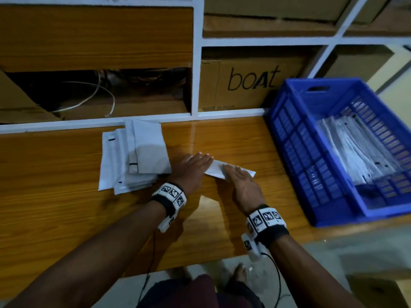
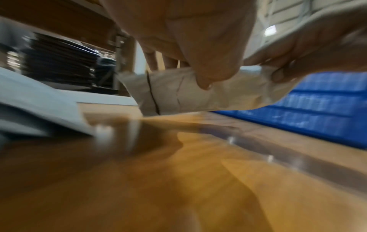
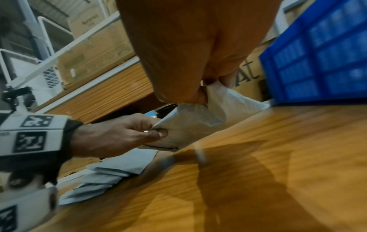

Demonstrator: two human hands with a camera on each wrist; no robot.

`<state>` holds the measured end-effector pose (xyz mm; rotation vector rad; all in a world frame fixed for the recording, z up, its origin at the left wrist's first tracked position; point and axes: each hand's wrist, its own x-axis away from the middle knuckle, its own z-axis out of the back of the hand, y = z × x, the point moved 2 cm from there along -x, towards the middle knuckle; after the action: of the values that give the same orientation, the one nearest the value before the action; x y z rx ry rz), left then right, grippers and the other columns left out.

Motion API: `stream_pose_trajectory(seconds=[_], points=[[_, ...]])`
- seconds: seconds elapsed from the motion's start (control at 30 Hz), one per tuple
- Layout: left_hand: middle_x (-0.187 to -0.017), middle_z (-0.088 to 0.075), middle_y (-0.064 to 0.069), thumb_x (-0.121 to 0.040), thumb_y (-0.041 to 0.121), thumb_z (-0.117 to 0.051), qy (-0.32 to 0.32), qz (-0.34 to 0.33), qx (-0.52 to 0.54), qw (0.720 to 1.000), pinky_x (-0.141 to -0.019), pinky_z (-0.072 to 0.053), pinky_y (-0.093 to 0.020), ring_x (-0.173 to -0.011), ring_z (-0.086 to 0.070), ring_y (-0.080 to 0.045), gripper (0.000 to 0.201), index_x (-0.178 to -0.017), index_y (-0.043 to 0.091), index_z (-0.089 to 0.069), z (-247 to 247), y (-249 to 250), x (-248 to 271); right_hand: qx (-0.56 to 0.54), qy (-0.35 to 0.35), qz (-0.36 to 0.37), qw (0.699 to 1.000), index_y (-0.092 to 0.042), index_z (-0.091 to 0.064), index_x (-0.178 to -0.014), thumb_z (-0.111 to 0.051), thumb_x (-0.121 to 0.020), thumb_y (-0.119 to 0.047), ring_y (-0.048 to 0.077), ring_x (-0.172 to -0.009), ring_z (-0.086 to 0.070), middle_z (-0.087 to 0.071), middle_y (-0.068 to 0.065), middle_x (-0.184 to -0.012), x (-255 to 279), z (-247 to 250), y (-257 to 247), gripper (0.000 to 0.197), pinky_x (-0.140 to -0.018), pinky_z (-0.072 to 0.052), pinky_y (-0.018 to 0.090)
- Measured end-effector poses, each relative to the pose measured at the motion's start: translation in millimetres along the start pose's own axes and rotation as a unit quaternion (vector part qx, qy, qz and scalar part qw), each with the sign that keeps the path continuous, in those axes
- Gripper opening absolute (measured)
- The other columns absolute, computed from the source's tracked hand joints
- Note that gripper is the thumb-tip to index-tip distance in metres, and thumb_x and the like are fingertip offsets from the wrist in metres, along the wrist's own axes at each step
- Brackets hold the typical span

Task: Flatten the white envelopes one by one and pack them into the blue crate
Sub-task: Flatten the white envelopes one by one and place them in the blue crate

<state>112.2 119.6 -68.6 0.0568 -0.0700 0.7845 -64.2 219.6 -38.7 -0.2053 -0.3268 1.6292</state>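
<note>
A white envelope [image 1: 215, 168] hangs just above the wooden table [image 1: 233, 138], held at both ends. My left hand [image 1: 203, 160] pinches its left end, thumb underneath and fingers on top. My right hand [image 1: 231, 172] pinches the right end the same way. In the left wrist view the crumpled envelope [image 2: 178, 94] sags under my left hand [image 2: 190, 73]. The right wrist view shows my right hand [image 3: 206, 87] gripping the envelope [image 3: 188, 125]. A loose pile of white envelopes [image 1: 133, 156] lies to the left. The blue crate [image 1: 289, 134] stands at the right with several envelopes [image 1: 355, 152] inside.
White shelving runs along the back of the table, with a cardboard "boat" box [image 1: 251, 83] in one bay and loose cables [image 1: 100, 94] in another. The crate's side wall [image 2: 317, 109] is close to the right of my hands. The table's front edge is near my body.
</note>
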Motion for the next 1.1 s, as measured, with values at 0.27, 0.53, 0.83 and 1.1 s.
stream_pose_trajectory(seconds=[0.27, 0.53, 0.83, 1.1], points=[[-0.171, -0.014, -0.001, -0.099, 0.012, -0.048, 0.004, -0.005, 0.032, 0.999, -0.126, -0.015, -0.047, -0.157, -0.013, -0.024, 0.075, -0.164, 0.019, -0.011, -34, 105, 31, 0.024, 0.003, -0.053, 0.998, -0.008, -0.061, -0.135, -0.075, -0.062, 0.010, 0.042, -0.120, -0.061, -0.063, 0.012, -0.135, 82, -32, 59, 0.076, -0.094, -0.053, 0.052], [-0.171, -0.010, 0.001, -0.101, 0.038, -0.032, -0.058, 0.062, 0.099, 0.991, -0.126, -0.009, -0.048, -0.158, -0.008, -0.022, 0.067, -0.164, 0.024, -0.012, -60, 152, 45, -0.005, -0.021, -0.080, 0.997, -0.036, -0.016, -0.159, -0.021, -0.098, -0.045, 0.025, -0.154, 0.009, 0.000, -0.002, -0.167, 95, -47, 58, 0.062, -0.124, 0.000, 0.051], [-0.171, 0.003, 0.004, -0.099, 0.055, -0.008, -0.040, 0.118, 0.100, 0.987, -0.125, 0.008, -0.051, -0.158, 0.002, -0.025, 0.071, -0.164, 0.027, -0.008, -68, 149, 40, -0.007, -0.069, -0.102, 0.992, -0.043, 0.017, -0.155, -0.004, -0.105, -0.051, 0.020, -0.149, 0.028, 0.027, -0.011, -0.163, 89, -73, 67, 0.055, -0.121, 0.012, 0.051], [-0.168, 0.019, 0.010, -0.091, 0.058, 0.012, -0.088, 0.139, 0.107, 0.981, -0.124, 0.010, -0.053, -0.156, 0.018, -0.020, 0.075, -0.162, 0.033, 0.010, -79, 151, 35, 0.048, -0.045, -0.095, 0.993, -0.043, 0.012, -0.156, -0.015, -0.105, -0.051, 0.029, -0.149, 0.029, 0.024, -0.003, -0.165, 81, -76, 72, 0.058, -0.118, 0.013, 0.059]])
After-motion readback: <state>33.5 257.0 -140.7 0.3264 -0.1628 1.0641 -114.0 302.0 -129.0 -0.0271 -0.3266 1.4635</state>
